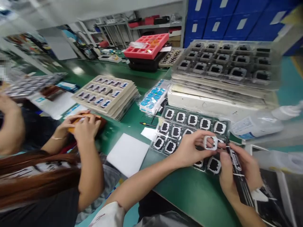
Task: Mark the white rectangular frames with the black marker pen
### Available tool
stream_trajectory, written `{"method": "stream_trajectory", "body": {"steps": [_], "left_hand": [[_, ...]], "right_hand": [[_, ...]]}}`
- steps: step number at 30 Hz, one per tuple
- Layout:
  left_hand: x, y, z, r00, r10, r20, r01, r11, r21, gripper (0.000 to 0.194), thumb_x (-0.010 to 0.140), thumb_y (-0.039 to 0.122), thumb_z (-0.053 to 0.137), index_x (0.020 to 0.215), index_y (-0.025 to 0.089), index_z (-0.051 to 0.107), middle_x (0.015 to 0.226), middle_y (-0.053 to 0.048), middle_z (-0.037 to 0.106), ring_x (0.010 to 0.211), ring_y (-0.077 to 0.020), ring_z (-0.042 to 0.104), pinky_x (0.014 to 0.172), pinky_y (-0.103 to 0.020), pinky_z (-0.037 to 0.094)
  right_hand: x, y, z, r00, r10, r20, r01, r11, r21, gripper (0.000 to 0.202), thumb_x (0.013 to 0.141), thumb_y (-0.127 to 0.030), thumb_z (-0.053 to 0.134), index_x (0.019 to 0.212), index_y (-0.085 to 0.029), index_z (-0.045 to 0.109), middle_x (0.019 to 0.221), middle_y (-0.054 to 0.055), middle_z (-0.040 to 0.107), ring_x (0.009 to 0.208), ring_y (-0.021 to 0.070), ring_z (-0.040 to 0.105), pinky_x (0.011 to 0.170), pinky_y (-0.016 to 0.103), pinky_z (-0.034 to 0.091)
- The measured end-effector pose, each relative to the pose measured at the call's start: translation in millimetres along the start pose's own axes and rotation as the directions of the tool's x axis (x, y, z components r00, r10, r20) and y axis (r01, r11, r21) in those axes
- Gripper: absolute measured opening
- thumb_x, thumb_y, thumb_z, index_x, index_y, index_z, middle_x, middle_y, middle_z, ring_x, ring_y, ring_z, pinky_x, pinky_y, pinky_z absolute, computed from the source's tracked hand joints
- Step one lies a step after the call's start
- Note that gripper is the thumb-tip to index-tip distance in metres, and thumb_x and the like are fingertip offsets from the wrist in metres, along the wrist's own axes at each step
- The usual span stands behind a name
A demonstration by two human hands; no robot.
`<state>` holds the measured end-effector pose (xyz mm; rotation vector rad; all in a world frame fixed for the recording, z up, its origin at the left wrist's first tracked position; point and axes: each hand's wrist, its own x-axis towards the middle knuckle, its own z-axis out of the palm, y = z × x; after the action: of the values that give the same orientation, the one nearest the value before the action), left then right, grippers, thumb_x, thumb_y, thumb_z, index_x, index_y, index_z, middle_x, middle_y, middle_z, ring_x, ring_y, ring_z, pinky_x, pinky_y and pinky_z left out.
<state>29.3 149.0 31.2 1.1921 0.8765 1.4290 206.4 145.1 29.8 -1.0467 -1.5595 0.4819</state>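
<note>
Mid-piece: left hand point(189, 151) pinches one white frame point(215, 143) over the clear tray point(199, 113), right hand point(248, 164) has fingers closed round a black marker point(234, 158) just beside it; other frames point(215, 127) sit in pockets, can't tell which are done or left.

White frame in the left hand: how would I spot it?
Flat on the green table, find the clear tray of similar frames. Over it, the left hand holds the white frame near the black marker in the right hand. Unlike those lying in the tray, it is held up.
</note>
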Motion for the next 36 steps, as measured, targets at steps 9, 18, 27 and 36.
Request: {"method": "stream_trajectory", "body": {"steps": [9, 18, 27, 36], "left_hand": [[-5, 21, 1.8, 0.994, -0.106, 0.007, 0.105, 0.965, -0.238, 0.057, 0.076, 0.016, 0.107, 0.122, 0.016, 0.074, 0.1, -0.003, 0.083, 0.091, -0.0134, 0.083, 0.089, -0.023, 0.071], [-5, 25, -1.8, 0.983, -0.119, 0.142, 0.161, 0.929, -0.333, 0.057, 0.078, 0.013, 0.106, 0.124, 0.02, 0.073, 0.1, 0.002, 0.082, 0.088, -0.0151, 0.086, 0.08, -0.023, 0.074], [-7, 21, -2.1, 0.971, -0.172, 0.167, 0.224, 0.901, -0.371, 0.059, 0.075, 0.018, 0.109, 0.123, 0.022, 0.076, 0.1, 0.002, 0.083, 0.088, -0.0196, 0.088, 0.077, -0.025, 0.074], [-8, 22, -1.2, 0.977, -0.146, 0.155, 0.196, 0.902, -0.385, 0.054, 0.076, 0.013, 0.107, 0.122, 0.019, 0.079, 0.101, 0.001, 0.086, 0.088, -0.0185, 0.088, 0.079, -0.023, 0.074]], "right_hand": [[4, -29, -7, 0.968, -0.251, -0.01, 0.251, 0.966, 0.062, 0.055, 0.095, -0.006, 0.078, 0.147, -0.021, 0.067, 0.127, 0.011, 0.079, 0.113, 0.0246, 0.083, 0.102, 0.042, 0.075], [10, -35, -26, 0.914, -0.371, 0.162, 0.354, 0.927, 0.126, 0.043, 0.094, -0.011, 0.08, 0.133, -0.02, 0.066, 0.122, 0.012, 0.081, 0.119, 0.0283, 0.083, 0.105, 0.046, 0.076], [8, -40, -29, 0.9, -0.398, 0.18, 0.394, 0.917, 0.056, 0.034, 0.099, -0.015, 0.074, 0.13, -0.021, 0.062, 0.119, 0.011, 0.081, 0.12, 0.0243, 0.083, 0.106, 0.041, 0.075], [6, -34, -30, 0.906, -0.389, 0.168, 0.376, 0.921, 0.106, 0.041, 0.096, -0.01, 0.077, 0.134, -0.021, 0.065, 0.127, 0.01, 0.081, 0.122, 0.0253, 0.082, 0.109, 0.043, 0.075]]}}
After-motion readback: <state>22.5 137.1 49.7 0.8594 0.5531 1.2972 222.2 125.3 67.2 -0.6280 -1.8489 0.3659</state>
